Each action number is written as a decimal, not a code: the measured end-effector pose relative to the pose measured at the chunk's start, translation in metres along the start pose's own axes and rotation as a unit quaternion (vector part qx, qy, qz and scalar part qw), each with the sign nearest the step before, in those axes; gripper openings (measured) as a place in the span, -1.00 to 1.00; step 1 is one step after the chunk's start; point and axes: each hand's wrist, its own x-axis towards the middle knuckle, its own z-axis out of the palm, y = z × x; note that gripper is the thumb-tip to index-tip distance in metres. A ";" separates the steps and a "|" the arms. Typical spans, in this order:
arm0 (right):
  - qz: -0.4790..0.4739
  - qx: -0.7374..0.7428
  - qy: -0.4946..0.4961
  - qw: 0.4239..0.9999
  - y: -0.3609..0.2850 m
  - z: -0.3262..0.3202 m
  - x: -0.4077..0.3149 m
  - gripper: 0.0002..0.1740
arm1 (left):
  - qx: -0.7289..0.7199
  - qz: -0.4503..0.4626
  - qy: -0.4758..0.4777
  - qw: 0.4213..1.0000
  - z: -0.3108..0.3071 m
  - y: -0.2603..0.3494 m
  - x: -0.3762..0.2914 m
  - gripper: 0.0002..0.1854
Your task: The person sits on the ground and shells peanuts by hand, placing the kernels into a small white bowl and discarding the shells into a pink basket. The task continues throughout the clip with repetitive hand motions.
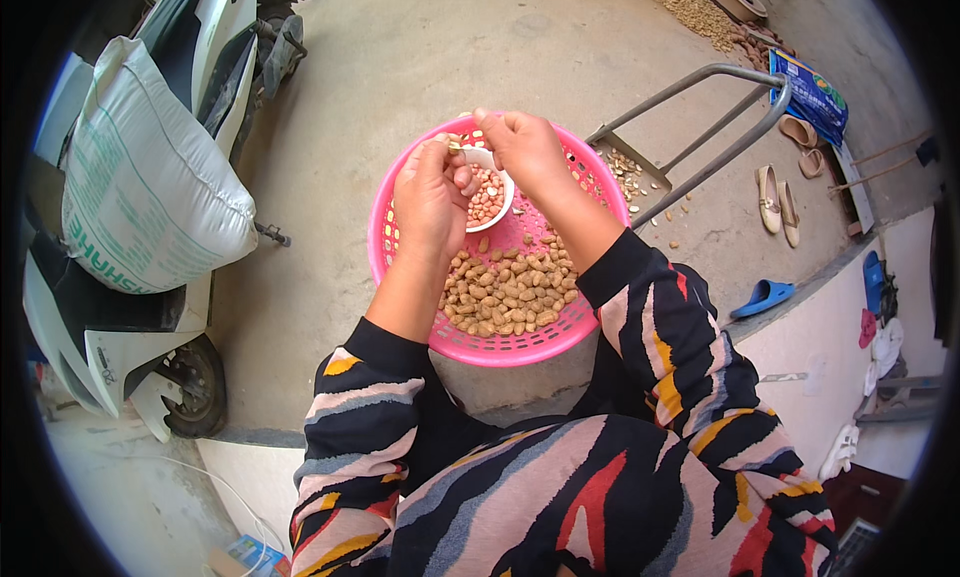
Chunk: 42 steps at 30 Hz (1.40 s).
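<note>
My left hand [433,194] is over the left side of a pink plastic basket [517,353], a peanut shell piece [454,148] pinched at its fingertips. Right beside it, my right hand [529,151] is raised with thumb and forefinger together; whether anything sits between them is too small to tell. Below both hands, inside the basket, stands a white bowl [508,202] partly filled with shelled peanut kernels [486,198]. A heap of unshelled peanuts [510,288] covers the near part of the basket. My left fingers hide some of the bowl.
A metal-handled dustpan [701,130] lies right of the basket, with shell bits [624,173] around it. To the left stands a scooter [135,344] carrying a full white woven sack [150,179]. Flat shoes [772,202] and a blue slipper [763,298] are at right.
</note>
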 end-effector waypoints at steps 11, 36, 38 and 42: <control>-0.122 -0.106 0.009 0.987 0.010 -0.003 0.002 -0.52 | -0.062 -0.116 0.055 0.990 -0.024 0.007 0.009 -0.81; 0.017 0.064 -0.123 0.990 0.012 0.005 0.002 -0.61 | 0.453 0.157 0.063 0.875 -0.005 -0.006 -0.001 -0.82; -0.014 0.049 -0.132 0.990 0.016 0.004 0.003 -0.61 | 0.443 0.155 0.058 0.881 -0.007 -0.006 0.000 -0.81; -0.025 0.039 -0.124 0.991 0.017 0.003 0.003 -0.60 | 0.459 0.167 0.063 0.870 -0.007 -0.007 0.001 -0.83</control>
